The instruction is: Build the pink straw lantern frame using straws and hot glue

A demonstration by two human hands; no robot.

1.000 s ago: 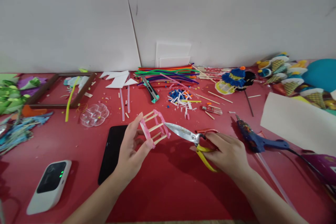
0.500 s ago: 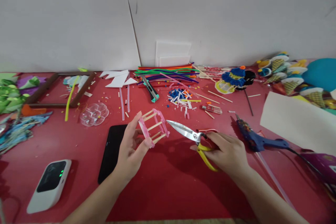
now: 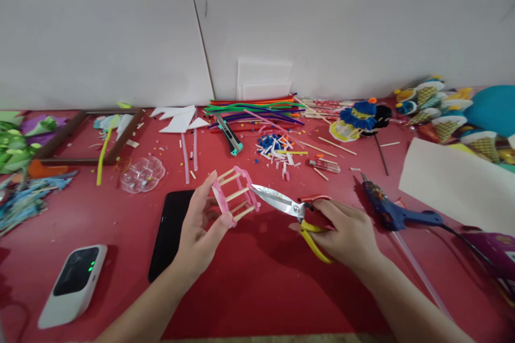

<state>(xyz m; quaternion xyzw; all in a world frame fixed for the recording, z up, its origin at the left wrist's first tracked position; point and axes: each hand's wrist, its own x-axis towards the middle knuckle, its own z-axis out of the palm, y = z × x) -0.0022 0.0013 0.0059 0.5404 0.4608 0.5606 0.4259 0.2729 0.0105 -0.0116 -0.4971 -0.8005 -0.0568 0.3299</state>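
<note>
Between the thumb and fingers of my left hand (image 3: 203, 225) is a small frame (image 3: 237, 193) made of thin wooden sticks joined to pink end pieces. It is held tilted above the red table. My right hand (image 3: 346, 230) grips scissors (image 3: 277, 201) by their yellow and red handles. The blades look closed and point left, with the tip at the frame's right pink end; whether it touches cannot be made out. Under and beside my left hand lies a black phone (image 3: 171, 236).
A blue glue gun (image 3: 396, 214) with its cord lies right of my right hand. A white device (image 3: 74, 284) sits at front left. Toward the wall are a utility knife (image 3: 229, 136), colourful pipe cleaners (image 3: 253, 110), scraps (image 3: 277, 147) and a clear palette (image 3: 142, 174).
The scissors have shifted slightly left, bringing their tip up to the pink end of the frame. My left hand and the frame stay almost still.
</note>
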